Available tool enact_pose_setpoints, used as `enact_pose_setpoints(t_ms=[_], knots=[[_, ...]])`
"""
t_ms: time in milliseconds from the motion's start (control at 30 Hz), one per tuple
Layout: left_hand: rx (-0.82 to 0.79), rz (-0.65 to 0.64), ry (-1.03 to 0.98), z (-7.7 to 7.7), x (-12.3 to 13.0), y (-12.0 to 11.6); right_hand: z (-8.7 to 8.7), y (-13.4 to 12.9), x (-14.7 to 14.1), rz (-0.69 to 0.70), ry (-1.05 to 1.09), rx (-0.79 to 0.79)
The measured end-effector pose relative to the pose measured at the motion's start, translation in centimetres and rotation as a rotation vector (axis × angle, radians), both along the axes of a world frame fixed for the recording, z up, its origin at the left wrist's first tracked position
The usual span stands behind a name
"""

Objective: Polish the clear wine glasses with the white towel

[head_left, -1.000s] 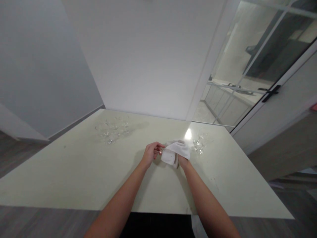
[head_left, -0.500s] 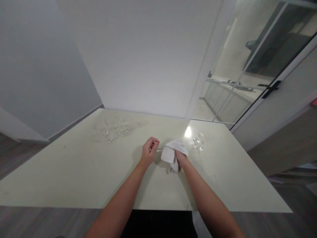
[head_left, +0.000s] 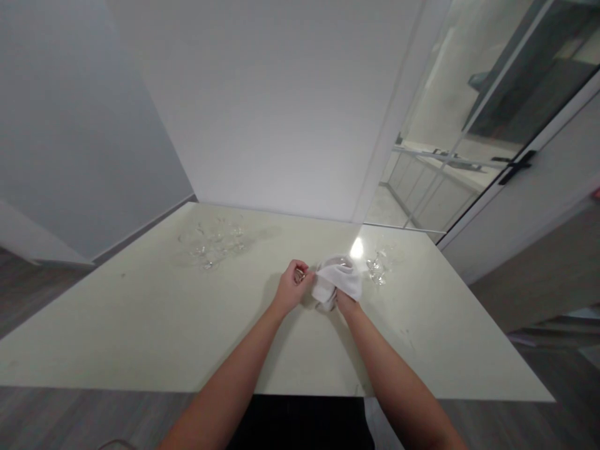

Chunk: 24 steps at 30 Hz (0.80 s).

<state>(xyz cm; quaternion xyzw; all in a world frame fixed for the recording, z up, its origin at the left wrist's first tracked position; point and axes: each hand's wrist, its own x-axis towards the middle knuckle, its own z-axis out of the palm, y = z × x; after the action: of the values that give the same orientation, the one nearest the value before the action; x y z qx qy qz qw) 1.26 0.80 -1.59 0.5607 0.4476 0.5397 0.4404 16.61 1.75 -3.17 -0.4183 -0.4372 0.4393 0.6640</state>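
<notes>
Two bare hands at work above a pale, glossy counter, seen from the head camera. The left hand, its fingers curled, grips the narrow end of a clear glass; the exact hold on the stem or foot is too small to resolve. The right hand is clamped on a white cloth, which is draped about the wider part of the glass — a curved portion shows at the cloth's far edge. The hands are slightly apart, with the folds of the cloth between them, and the glass lies across the gap, over the middle of the counter. To the left, well apart from the hands, stands a group of clear glassware; to the right, near the cloth, is a smaller cluster — its outlines blurred. Beyond the counter's right far corner is a glazed door with a black handle.
</notes>
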Motion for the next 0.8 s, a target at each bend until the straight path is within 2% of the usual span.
enact_pose_setpoints(t_ms=[67, 167, 233, 300, 367, 400, 500, 533, 600, 800], knots=[[0.098, -0.045, 0.142, 0.1, 0.2, -0.6, -0.1, 0.1, 0.2, -0.010, 0.108, -0.029], [0.065, -0.094, 0.179, -0.1, 0.5, -0.7, -0.3, 0.0, 0.2, -0.008, 0.201, -0.060], [-0.076, -0.150, 0.107, -0.4, 0.6, -0.4, -0.5, 0.0, 0.1, 0.021, 0.208, -0.063], [-0.280, -0.290, 0.040, -0.7, 0.8, -0.2, -0.5, 0.0, -0.1, 0.096, 0.199, -0.081], [-0.367, -0.360, 0.038, -1.0, 1.0, -0.2, -0.5, 0.0, -0.2, 0.121, 0.182, -0.102], [-0.321, -0.326, 0.074, -1.1, 1.1, -0.3, -0.4, 0.1, -0.2, 0.098, 0.170, -0.104], [0.003, -0.092, 0.259, -1.0, 1.2, -0.7, -0.2, 0.2, -0.1, -0.025, 0.137, -0.081], [0.081, -0.052, 0.311, -0.9, 1.1, -0.8, -0.2, 0.2, 0.0, -0.035, 0.133, -0.079], [0.130, -0.061, 0.360, -0.7, 1.1, -0.8, -0.1, 0.2, 0.0, -0.007, 0.145, -0.086], [0.113, -0.174, 0.355, -0.8, 1.3, -0.5, -0.3, -0.4, 0.1, 0.010, 0.155, -0.056]])
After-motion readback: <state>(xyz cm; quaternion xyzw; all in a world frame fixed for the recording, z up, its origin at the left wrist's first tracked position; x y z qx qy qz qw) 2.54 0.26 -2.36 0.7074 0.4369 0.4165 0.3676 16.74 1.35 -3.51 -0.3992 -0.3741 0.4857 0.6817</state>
